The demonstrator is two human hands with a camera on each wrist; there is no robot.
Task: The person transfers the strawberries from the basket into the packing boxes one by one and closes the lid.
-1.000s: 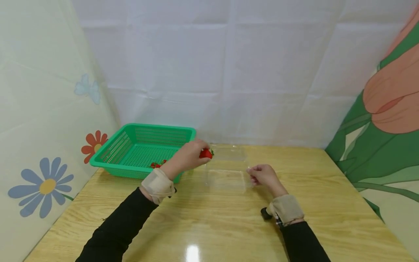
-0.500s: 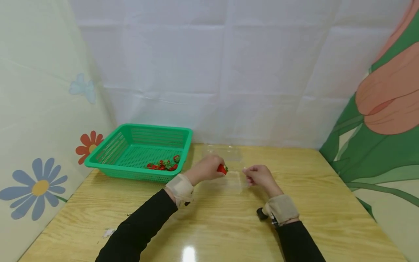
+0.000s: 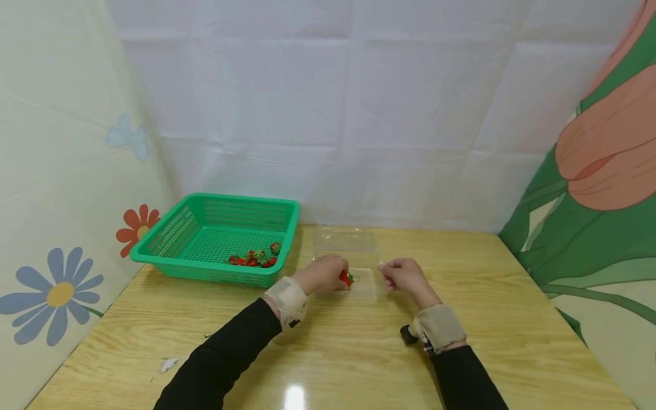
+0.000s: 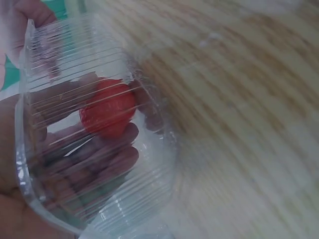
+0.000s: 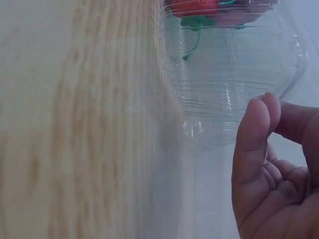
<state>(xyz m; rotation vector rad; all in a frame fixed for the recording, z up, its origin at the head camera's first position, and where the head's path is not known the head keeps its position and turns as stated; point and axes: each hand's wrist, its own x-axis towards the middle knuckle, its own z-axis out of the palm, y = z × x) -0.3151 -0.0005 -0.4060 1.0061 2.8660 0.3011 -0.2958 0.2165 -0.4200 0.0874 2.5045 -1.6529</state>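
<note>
A clear plastic clamshell box [image 3: 366,294] stands on the table with its lid [image 3: 343,239] folded back toward the wall. My left hand [image 3: 324,273] reaches down inside the box and holds a red strawberry [image 3: 345,278] between thumb and fingers. Through the ribbed clear wall, the left wrist view shows the strawberry [image 4: 108,108] near the bottom. At the box's right rim, my right hand [image 3: 407,279] pinches the edge between thumb and forefinger. The strawberry's green leaves and stem [image 5: 197,35] point toward this hand in the right wrist view.
Left of the box stands a green plastic basket [image 3: 205,272] with several strawberries [image 3: 253,258] in its front right corner. A white scrap [image 3: 168,365] lies on the wooden table [image 3: 359,364] at the front left. A white cloth wall [image 3: 328,114] rises behind.
My left hand has carried the strawberry rightward from beside the basket and lowered it into the box. The right hand has kept its pinch on the rim. The head view has shifted slightly.
</note>
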